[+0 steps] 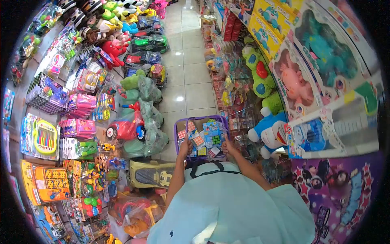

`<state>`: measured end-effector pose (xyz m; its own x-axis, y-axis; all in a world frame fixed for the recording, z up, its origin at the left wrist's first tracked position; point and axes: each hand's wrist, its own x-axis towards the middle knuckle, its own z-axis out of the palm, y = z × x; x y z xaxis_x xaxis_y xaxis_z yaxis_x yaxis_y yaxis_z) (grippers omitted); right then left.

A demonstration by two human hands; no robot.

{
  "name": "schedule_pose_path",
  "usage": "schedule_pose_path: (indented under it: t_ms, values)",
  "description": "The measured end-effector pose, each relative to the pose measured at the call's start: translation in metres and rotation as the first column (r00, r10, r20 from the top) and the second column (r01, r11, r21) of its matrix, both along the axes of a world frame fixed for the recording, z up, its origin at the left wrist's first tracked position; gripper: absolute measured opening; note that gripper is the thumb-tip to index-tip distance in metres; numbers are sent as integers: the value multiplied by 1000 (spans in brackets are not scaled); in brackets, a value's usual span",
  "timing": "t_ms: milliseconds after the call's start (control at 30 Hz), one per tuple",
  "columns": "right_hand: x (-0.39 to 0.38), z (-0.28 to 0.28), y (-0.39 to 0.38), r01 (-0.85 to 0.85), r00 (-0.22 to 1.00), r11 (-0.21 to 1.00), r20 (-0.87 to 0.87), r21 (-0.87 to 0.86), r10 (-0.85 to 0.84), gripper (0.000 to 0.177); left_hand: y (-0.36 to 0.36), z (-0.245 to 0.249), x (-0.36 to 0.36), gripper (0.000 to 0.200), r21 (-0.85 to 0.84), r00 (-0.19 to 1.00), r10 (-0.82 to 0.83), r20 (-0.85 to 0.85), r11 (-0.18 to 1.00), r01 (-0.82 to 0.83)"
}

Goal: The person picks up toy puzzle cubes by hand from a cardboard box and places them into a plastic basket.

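Observation:
A purple plastic basket (222, 118) is held out in front of my body, above the tiled aisle. My left hand (186, 148) is closed on its near left side, thumb upward. On the near right side, my right hand (228, 146) grips it too. Inside lie several boxed puzzle cubes: one with a green face (215, 140) on the right, one with an orange-pink face (198, 140) in the middle. A blue package (210, 128) sits among them. The fingers under the rim are partly hidden.
Bagged ride-on toys, including a red scooter (129, 124) and a yellow toy car (149, 174), line the left. Shelves of packaged toys stand beyond them. On the right are a blue plush (271, 132), a green plush (262, 75) and large boxes (325, 44). A tiled aisle (185, 61) runs ahead.

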<state>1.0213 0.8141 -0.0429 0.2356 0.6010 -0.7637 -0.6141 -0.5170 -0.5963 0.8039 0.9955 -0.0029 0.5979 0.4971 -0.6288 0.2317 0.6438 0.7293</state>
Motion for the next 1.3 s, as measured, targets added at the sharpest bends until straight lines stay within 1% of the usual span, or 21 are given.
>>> schedule_pose_path:
  t_ms: [67,167,300,400,433,467,533,633,700,767,800,867,900,933,1000,1033,1067,1167,1233,1267,1300]
  values:
    - [7,-4,12,2,1000,1000,-25,5,-2,69,17,1,9,59,-34,1000,13,-17,999,-13]
    - [16,-17,29,0,998,1000,-63,16,1,69,43,-1,22,58,13,995,-22,-96,1000,24]
    - [36,-15,82,-52,997,999,-54,-8,52,69,98,-11,38,59,13,997,-38,-65,999,39]
    - [56,-34,134,-73,995,996,-71,-53,69,69,142,-28,42,59,-13,997,-55,-63,998,54]
    - [63,-37,154,-65,992,998,-113,-13,63,69,159,-30,49,59,-19,999,-29,-43,999,29]
    - [74,-39,172,-57,993,998,-99,0,57,69,180,-31,60,59,-19,1000,-6,-16,1000,5]
    - [84,-16,210,-101,985,991,-149,-93,87,69,216,-38,72,57,-29,1000,-26,-5,999,26]
    - [97,-11,252,-105,992,993,-80,-58,100,69,257,-38,87,56,-174,1000,-4,10,985,6]
    - [108,-8,276,-98,994,993,-46,-63,95,69,283,-38,100,56,-161,1000,-22,9,987,23]
    - [115,-5,298,-85,991,996,104,-39,88,69,301,-40,112,57,-164,1000,-11,26,986,15]
    - [114,0,309,-74,993,996,92,-47,78,69,305,-46,114,57,-173,1000,-22,15,985,24]
    - [123,13,341,-122,971,990,196,-71,133,68,319,-53,121,59,-234,993,89,78,970,-69]
    - [128,-17,354,-132,974,987,176,-88,146,67,323,-57,122,61,-300,987,142,74,947,-114]
    - [132,-11,364,-112,977,991,174,-78,124,67,328,-59,124,61,-291,990,121,72,952,-95]
    - [136,4,374,-229,927,971,290,-65,237,65,334,-63,126,62,-290,983,160,90,948,-128]
    - [147,-13,381,-297,901,955,323,-26,289,76,340,-62,130,62,-290,986,144,82,950,-114]
    - [156,-31,385,-287,907,958,314,-24,279,76,348,-62,135,63,-275,986,153,71,953,-127]
    - [179,-35,414,-290,937,955,224,64,269,75,376,-69,152,63,-279,984,166,58,949,-143]
    - [195,-36,439,-248,951,968,201,38,236,65,401,-72,168,63,-295,984,167,62,945,-142]
    - [206,-29,454,-258,948,966,203,35,245,65,409,-73,177,63,-295,981,192,25,939,-176]
    - [218,-25,468,-273,949,961,156,-37,275,66,413,-75,188,62,-297,975,220,-17,930,-215]
